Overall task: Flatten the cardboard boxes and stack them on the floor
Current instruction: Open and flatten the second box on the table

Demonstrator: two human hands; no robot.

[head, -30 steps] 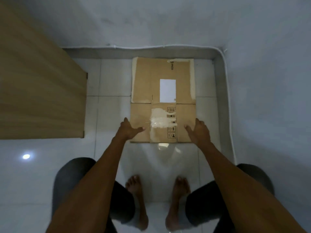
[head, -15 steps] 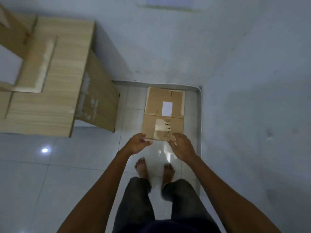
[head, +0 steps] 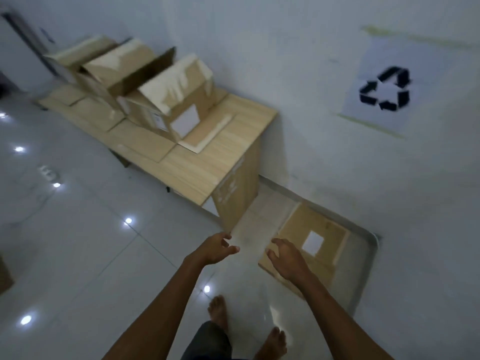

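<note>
A flattened brown cardboard box (head: 304,222) with a white rectangular label (head: 313,242) lies flat on the glossy white tiled floor (head: 91,242), at the right, in the corner beside the grey skirting of the white wall (head: 285,74). To its left a light wood-grain table (head: 207,162) stands along that wall and carries several open brown cardboard boxes (head: 179,100) with their flaps spread, running toward the far left. A white paper sheet with a black recycling symbol (head: 384,89) is taped to the wall at the far right. Bright spots of light reflect off the tiles. The left hand (head: 215,249) and the right hand (head: 288,258) are held out empty, fingers loosely curled and apart. The right hand overlaps the flat box's near-left edge without gripping it. Bare feet (head: 218,310) stand on the near floor.
</note>
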